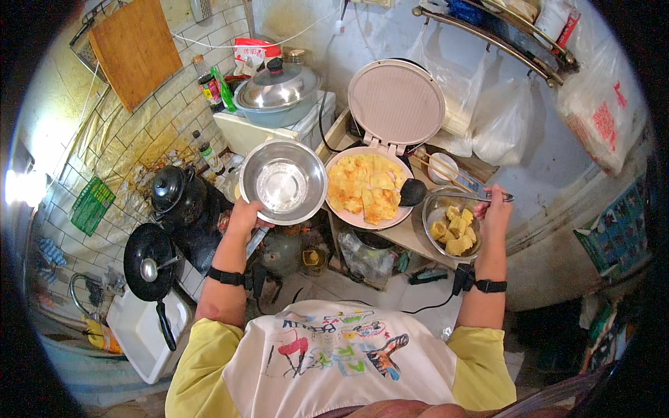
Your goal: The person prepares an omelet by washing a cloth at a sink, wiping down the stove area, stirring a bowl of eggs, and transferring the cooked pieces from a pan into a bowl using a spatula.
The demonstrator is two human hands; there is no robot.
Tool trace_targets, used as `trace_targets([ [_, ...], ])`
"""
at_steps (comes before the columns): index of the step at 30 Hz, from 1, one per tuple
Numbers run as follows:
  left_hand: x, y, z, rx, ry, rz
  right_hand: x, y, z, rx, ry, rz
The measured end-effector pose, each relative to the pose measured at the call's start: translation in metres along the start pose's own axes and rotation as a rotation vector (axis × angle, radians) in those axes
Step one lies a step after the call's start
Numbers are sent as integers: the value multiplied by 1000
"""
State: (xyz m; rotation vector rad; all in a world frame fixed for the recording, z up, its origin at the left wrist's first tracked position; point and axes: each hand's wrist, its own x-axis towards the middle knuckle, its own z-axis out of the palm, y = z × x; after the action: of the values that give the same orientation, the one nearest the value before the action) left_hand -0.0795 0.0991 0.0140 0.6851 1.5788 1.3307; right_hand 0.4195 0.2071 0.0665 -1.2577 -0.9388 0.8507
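Note:
My left hand [244,217] grips the near left rim of a stainless steel bowl [285,183], tilted so that its bare inside faces me. In my right hand [494,208] is the handle of a spatula or ladle with a black head [413,193]. That head rests over the right edge of a pink electric griddle [360,219], whose ridged lid [397,102] stands raised. Browned yellow pieces of egg or pancake [366,183] cover most of the griddle plate. Just left of my right hand, a metal bowl [429,209] holds several yellow chunks of food [457,232].
Chopsticks [444,166] lie across a small white bowl [443,163] behind the metal bowl. At left are a black lidded pot [175,188], a wok [149,256] with a ladle and a white sink [141,324]. A steel-lidded basin [277,102] stands behind.

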Motion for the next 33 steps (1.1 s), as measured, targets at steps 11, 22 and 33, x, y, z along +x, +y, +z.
trace_targets([
  [11,12,0,3,14,3,-17,-7,-5,19,-11,-130,-224],
  [22,13,-10,-1,-41,-35,-40,-20,-7,27,66,-143,-154],
  [33,20,-15,1,-89,-95,8,-49,-9,55,160,-199,113],
])
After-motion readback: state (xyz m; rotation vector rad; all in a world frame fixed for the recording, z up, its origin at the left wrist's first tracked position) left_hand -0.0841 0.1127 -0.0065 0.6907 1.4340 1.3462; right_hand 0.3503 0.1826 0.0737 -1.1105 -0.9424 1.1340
